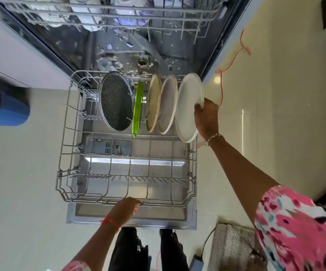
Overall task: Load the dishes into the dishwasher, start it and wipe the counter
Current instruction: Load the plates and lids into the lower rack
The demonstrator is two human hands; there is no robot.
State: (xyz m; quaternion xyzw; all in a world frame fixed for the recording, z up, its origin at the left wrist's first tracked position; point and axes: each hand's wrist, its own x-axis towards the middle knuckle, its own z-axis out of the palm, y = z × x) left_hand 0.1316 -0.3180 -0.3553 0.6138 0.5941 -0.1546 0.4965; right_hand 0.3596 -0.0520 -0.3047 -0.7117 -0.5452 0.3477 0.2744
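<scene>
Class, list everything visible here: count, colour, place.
lower rack: 1, grey, pulled out
speckled dish: 1, black, upright, row's left end
green plate: 1, green, next rightward
beige plate: 1, beige, next
grey plate: 1, grey, next
white plate: 1, white, rack's right end
upper rack: 1, grey, top of view
bin: 1, blue, floor left
cord: 1, orange, floor right
left hand: 1, holds lower rack's front rim
right hand: 1, grips white plate

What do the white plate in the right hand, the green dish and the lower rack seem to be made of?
The white plate looks like glazed ceramic or melamine: smooth, opaque, faint sheen. The green dish is probably plastic: vivid colour, thin wall. The lower rack seems coated metal wire: thin grey rods.
</scene>
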